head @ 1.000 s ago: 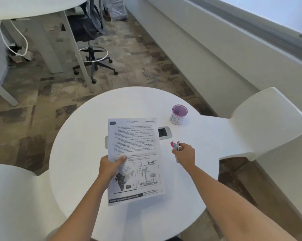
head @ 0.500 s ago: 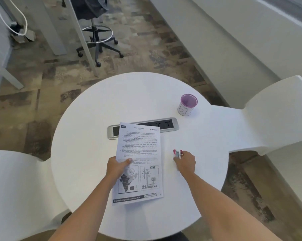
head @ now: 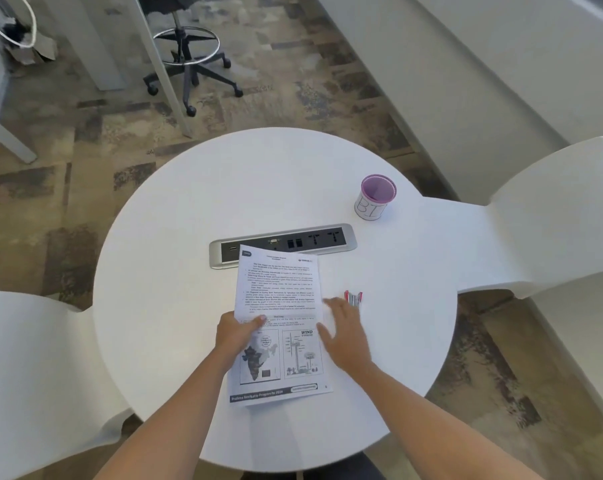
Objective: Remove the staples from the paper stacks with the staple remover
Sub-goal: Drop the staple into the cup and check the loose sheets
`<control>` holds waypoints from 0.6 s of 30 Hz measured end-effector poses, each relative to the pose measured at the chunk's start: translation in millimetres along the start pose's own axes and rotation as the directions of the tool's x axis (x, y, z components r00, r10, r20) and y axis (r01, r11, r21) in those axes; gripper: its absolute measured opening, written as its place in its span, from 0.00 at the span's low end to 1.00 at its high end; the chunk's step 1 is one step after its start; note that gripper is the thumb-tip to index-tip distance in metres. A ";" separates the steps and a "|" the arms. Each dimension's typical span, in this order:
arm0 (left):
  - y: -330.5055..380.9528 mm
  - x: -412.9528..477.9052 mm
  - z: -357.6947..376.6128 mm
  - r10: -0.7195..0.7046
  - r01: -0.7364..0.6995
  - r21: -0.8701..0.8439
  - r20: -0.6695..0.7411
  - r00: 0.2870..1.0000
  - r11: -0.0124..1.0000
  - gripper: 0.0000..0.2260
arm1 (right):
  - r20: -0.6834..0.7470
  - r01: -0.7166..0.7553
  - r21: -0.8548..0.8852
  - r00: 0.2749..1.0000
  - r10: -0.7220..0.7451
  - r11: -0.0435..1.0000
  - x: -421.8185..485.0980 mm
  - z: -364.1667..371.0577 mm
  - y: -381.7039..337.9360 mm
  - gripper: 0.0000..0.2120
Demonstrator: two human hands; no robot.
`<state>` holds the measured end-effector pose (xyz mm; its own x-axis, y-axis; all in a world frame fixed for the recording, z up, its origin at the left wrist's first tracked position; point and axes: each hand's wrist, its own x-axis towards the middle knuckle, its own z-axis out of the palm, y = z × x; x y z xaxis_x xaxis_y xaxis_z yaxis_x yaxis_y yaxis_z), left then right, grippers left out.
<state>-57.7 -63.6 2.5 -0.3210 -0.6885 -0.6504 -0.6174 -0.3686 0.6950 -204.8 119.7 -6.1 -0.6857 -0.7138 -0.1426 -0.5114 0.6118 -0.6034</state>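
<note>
A printed paper stack (head: 279, 299) with a map and a wind diagram lies on the round white table (head: 189, 237). My left hand (head: 239, 332) grips its left edge, thumb on top of the page. The red and silver staple remover (head: 353, 298) lies on the table to the right of the stack. My right hand (head: 345, 336) hovers with fingers spread just below and left of the remover, at the stack's right edge, holding nothing. No staple can be made out.
A purple-rimmed cup (head: 374, 197) marked "BI" stands at the back right. A metal socket panel (head: 328, 239) is set into the table, partly under the stack's top. White chairs (head: 549, 216) flank the table, and an office chair (head: 189, 60) stands beyond.
My right hand has let go of the staple remover, which now lies on the table, and has moved left toward the stack. The stack has come down flat on the table.
</note>
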 end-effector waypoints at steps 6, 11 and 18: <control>-11.2 1.4 4.2 0.024 -0.024 0.042 -0.004 1.000 0.999 0.15 | 0.275 0.176 -0.139 0.952 -0.133 0.974 -40.6 31.5 -1.4 0.28; -21.0 0.7 2.4 0.053 -0.048 0.066 -0.089 0.995 0.997 0.13 | 0.250 0.095 -0.177 0.967 -0.049 0.980 -55.3 44.2 -4.8 0.30; -39.2 -4.9 -1.4 0.077 -0.069 0.054 -0.174 0.982 0.996 0.24 | 0.260 0.075 -0.205 0.966 -0.020 0.976 -59.1 44.6 -8.8 0.30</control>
<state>-30.9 -46.7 -21.1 -0.2376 -0.8132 -0.5313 -0.6316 -0.2862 0.7205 -136.6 141.2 -27.3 -0.5176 -0.7897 -0.3294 -0.6566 0.6134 -0.4390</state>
